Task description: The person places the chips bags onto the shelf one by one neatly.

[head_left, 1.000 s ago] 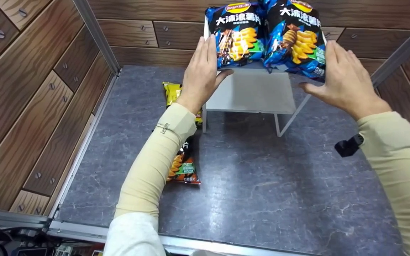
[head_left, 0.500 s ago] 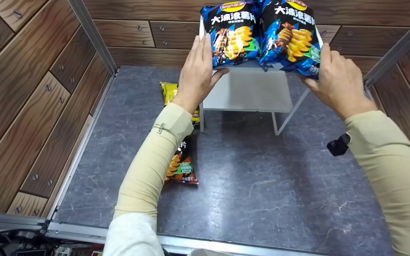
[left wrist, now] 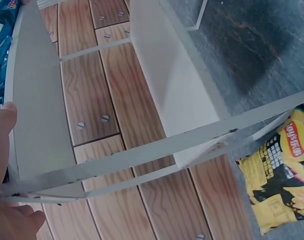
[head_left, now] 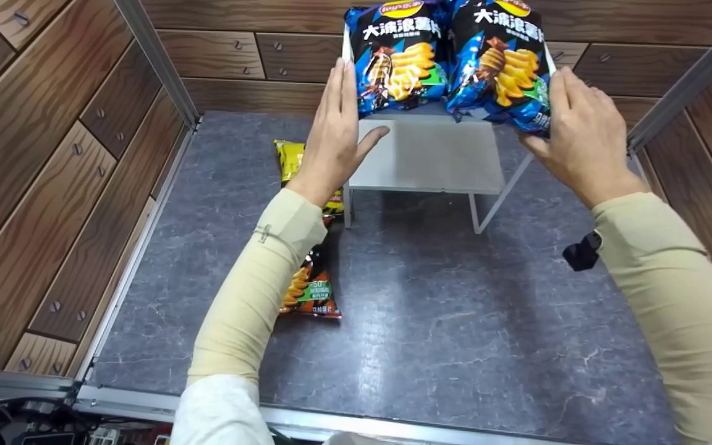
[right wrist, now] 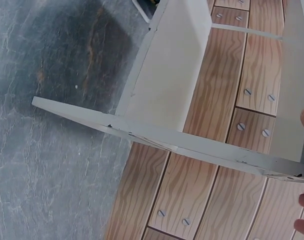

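A white two-tier rack (head_left: 430, 154) stands at the back, with two blue-and-black potato chip bags (head_left: 400, 68) (head_left: 497, 65) side by side on its upper tier. My left hand (head_left: 331, 133) lies along the left side of that tier, fingers straight and thumb spread apart. On the opposite side, my right hand (head_left: 588, 133) rests with extended fingers, its thumb near the front corner. In the left wrist view, thumb and fingertips show beside the rack's side frame (left wrist: 142, 150). Only fingertips of the right hand appear at the edge of the right wrist view, by the other side frame (right wrist: 192, 145).
Left of the rack, a yellow chip bag (head_left: 290, 157) and an orange-and-black chip bag (head_left: 316, 293) lie on the grey marbled surface (head_left: 442, 321), partly hidden by my left arm. Wood-patterned panels (head_left: 226, 96) and metal frame posts (head_left: 158, 62) enclose the area.
The whole head view has shifted slightly. My right fingers, bent half a second ago, now lie straighter along the rack's side. My left hand has drawn slightly away to the left; the bags stay put.
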Available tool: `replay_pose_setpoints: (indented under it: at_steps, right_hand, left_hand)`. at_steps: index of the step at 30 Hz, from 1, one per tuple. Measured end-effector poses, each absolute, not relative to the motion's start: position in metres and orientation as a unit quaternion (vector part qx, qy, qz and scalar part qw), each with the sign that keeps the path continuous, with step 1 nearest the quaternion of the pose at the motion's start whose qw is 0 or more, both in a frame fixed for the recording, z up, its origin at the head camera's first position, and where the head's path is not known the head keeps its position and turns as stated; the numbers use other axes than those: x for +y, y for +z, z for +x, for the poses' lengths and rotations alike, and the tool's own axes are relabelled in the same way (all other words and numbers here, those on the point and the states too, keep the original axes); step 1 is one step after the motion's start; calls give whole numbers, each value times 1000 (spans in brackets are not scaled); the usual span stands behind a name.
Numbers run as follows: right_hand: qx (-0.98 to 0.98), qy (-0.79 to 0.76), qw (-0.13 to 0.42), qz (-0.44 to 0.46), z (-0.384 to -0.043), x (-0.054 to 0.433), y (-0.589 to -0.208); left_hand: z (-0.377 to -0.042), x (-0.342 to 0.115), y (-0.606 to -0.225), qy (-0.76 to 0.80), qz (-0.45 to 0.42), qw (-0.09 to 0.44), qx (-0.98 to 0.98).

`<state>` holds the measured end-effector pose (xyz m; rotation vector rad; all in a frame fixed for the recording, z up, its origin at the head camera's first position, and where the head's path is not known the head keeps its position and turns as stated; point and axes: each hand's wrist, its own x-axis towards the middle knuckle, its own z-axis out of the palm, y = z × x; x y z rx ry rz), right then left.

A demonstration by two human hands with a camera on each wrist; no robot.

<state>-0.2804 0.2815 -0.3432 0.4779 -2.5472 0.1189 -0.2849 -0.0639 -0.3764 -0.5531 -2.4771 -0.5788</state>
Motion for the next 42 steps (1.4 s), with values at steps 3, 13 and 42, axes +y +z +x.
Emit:
replay_pose_setpoints:
  at_steps: [3, 13, 42]
  right_hand:
    - [-944, 53, 268, 183, -281, 281, -343]
    - [-948, 64, 255, 181, -280, 281, -343]
    - [-955, 71, 240, 162, -281, 280, -346]
  left_hand:
    - [-278, -71, -382, -235, -207, 263, -913]
    - [-253, -99, -410, -255, -204, 264, -908]
    - [-156, -152, -556, -149, -204, 87, -964]
